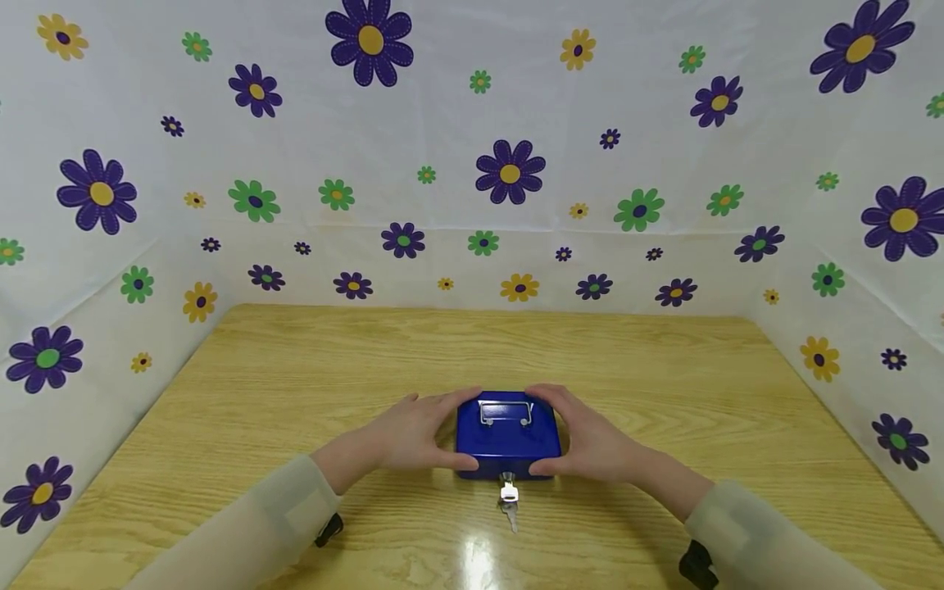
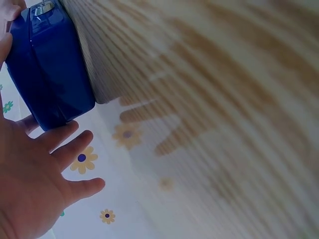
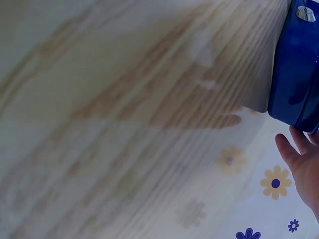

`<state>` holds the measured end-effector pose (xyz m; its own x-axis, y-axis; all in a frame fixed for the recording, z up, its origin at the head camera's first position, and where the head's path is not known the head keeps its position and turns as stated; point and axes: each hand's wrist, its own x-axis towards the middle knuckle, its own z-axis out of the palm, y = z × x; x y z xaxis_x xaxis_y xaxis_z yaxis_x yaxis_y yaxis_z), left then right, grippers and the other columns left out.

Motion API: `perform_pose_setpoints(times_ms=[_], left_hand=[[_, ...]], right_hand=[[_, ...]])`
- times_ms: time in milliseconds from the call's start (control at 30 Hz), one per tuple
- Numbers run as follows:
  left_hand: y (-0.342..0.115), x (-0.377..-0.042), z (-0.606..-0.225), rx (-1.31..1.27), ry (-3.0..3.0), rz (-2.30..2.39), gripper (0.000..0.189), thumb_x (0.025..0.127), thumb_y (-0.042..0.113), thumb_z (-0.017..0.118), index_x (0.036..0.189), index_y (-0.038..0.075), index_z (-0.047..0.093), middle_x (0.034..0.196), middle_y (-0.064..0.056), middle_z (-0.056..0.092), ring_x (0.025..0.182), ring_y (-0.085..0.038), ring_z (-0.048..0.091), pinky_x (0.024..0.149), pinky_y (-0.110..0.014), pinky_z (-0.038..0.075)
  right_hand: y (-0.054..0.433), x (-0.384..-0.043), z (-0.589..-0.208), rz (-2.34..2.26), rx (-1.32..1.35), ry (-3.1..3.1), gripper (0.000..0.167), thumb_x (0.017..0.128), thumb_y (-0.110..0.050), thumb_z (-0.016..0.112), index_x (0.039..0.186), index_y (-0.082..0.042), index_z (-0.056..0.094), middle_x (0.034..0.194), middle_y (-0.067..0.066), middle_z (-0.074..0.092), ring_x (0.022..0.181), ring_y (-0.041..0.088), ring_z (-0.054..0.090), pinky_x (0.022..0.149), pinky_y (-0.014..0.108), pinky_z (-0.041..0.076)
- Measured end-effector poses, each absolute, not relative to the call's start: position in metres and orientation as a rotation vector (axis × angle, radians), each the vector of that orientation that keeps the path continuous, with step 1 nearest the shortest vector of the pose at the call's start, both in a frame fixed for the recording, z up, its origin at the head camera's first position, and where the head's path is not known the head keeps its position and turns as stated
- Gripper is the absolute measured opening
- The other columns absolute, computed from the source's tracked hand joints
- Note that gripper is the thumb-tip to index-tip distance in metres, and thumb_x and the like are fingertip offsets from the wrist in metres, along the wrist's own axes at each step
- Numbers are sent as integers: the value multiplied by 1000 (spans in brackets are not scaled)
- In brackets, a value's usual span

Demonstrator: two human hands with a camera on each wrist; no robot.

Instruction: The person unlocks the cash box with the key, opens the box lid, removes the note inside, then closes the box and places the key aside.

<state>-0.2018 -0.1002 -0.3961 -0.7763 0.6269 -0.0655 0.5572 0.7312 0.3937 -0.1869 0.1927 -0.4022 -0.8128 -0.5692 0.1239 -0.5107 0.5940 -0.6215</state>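
A small blue metal cash box (image 1: 505,442) lies flat in the head view, its silver wire handle (image 1: 506,402) folded on the lid. Keys (image 1: 509,493) hang from the lock at its front. My left hand (image 1: 413,430) grips the left side, thumb at the front and fingertips at the back edge. The right side is held the same way by my right hand (image 1: 596,441). In the left wrist view, some fingers of the left hand (image 2: 37,172) spread away from the box (image 2: 62,67). The right wrist view shows right fingertips at the far end of the box (image 3: 294,74).
A wood-grain table (image 1: 332,352) with a glossy surface lies under the box. White cloth (image 1: 442,123) printed with purple, green and yellow flowers rises along its back and both sides. Dark straps (image 1: 697,565) show at the sleeves.
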Motion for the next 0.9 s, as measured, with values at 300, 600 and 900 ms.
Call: perform_pose_setpoints(times_ms=[300,600,900], left_hand=[[-101,-206,-393,975,2780,477,92,81,80,47,154,29,26,143,-3,49,131,-23,45,109,-60,21],[-98,-222,-388,948,2730,636,73,91,68,46,150,25,40,123,-4,64,103,-20,61,93,-45,44],[-93,-240,-380,812,2711,864,59,95,61,46,133,19,61,125,0,63,118,-21,56,99,-44,43]], right_hand=[[194,-194,-395,-982,-921,2715,84,77,-53,78,143,-17,42,140,2,45,125,26,46,99,54,41],[197,-209,-385,-1067,-898,2643,59,91,-42,66,137,-8,52,130,8,57,116,27,53,92,48,46],[196,-227,-375,-1143,-828,2643,46,99,-39,54,125,-2,62,119,10,64,104,25,59,90,46,48]])
